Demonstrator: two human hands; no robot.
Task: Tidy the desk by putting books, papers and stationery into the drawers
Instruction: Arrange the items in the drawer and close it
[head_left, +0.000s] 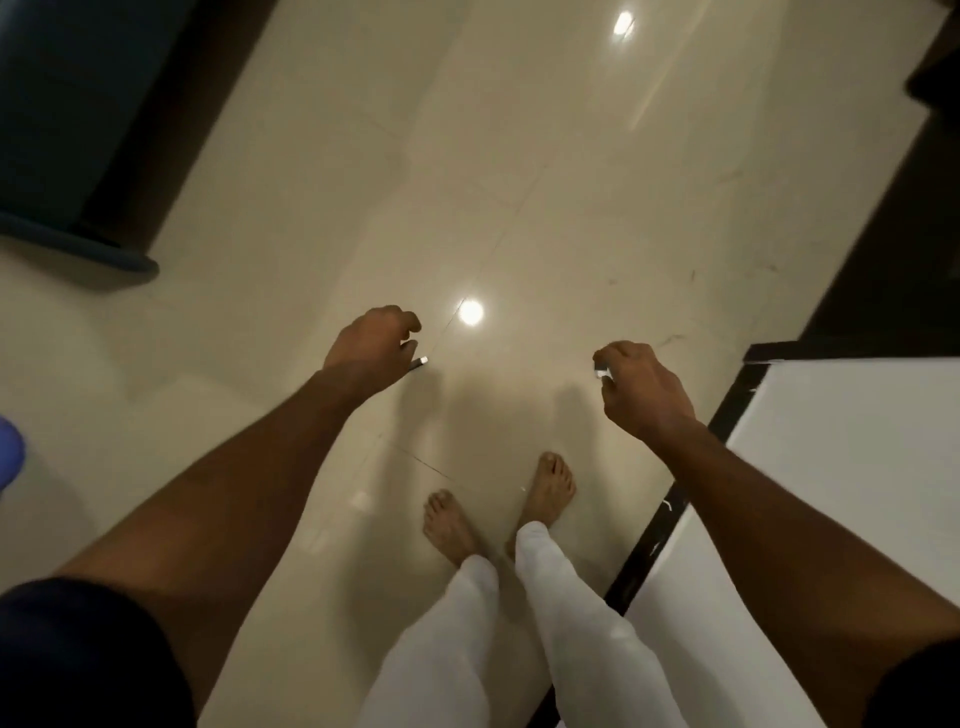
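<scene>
Nearest the camera, the person stands barefoot in white trousers (524, 649) on a glossy cream floor (519, 182), both arms stretched forward. A white desk (852, 467) with a dark edge runs along their right side, its visible corner bare. The left hand (371, 353) is loosely curled and pinches a small silvery item (420, 362); the right hand (644, 384) is curled too, gripping a similar small shiny piece (601, 370). Both are too small and blurred to identify, perhaps clips or other stationery. This looks like a carrying step, between desk and drawers. No drawer is in view, so the next move calls for turning toward one. Farther off at the left stands dark furniture with a blue base (78, 244); nothing blocks the open floor ahead.
</scene>
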